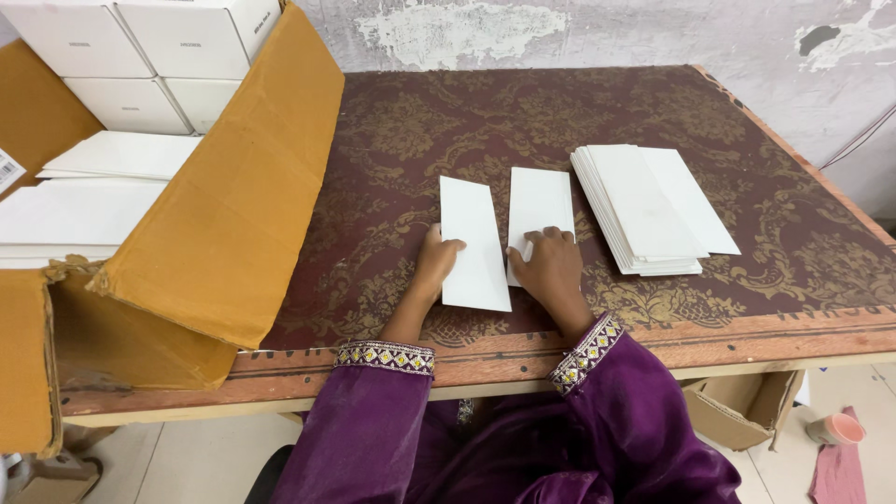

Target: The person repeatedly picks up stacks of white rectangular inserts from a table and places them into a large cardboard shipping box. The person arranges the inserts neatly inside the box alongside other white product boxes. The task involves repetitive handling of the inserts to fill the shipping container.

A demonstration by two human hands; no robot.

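Two flat white cardboard pieces lie side by side on the patterned dark red table (420, 121). My left hand (436, 263) rests on the left edge of the left white piece (471, 238), thumb on top of it. My right hand (551, 266) presses its fingers on the near end of the right white piece (541, 205). The two pieces nearly touch along their long edges. Purple sleeves with embroidered cuffs cover both my forearms.
A stack of flat white cardboard pieces (644, 210) lies to the right on the table. A large open brown carton (224, 215) with white boxes (140, 56) and flat white sheets stands at the left. A small carton (742, 406) and a pink cup (840, 427) are on the floor at right.
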